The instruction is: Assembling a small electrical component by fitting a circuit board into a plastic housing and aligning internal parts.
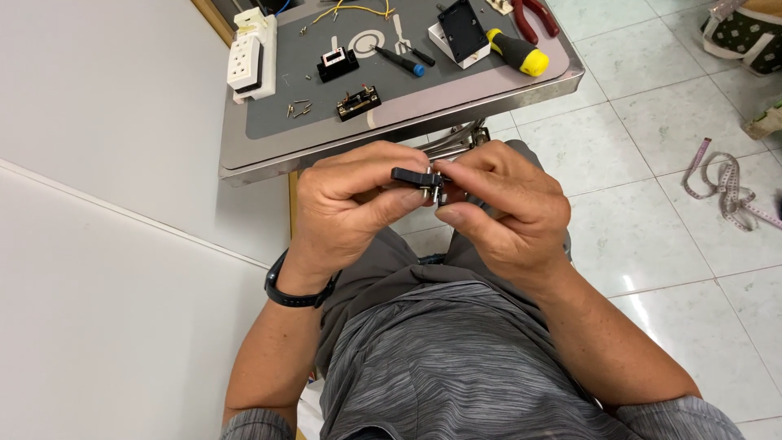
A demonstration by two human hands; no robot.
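Note:
Both hands meet over my lap, just in front of the steel table's [269,155] near edge. My left hand [346,204] pinches a small black plastic part [411,175] between thumb and forefinger. My right hand [505,208] closes its fingertips on the same part's metal end [436,191], where small contacts or screws show. What lies inside the right palm is hidden. A black band sits on my left wrist.
On the table's grey mat [407,81] lie a white socket strip [247,61], two small black switch parts [338,63] [358,102], loose screws [298,107], a blue-tipped screwdriver [399,61], a yellow-handled screwdriver [517,53], a black-and-white box [460,33] and red pliers [533,16]. A measuring tape [725,187] lies on the tiled floor.

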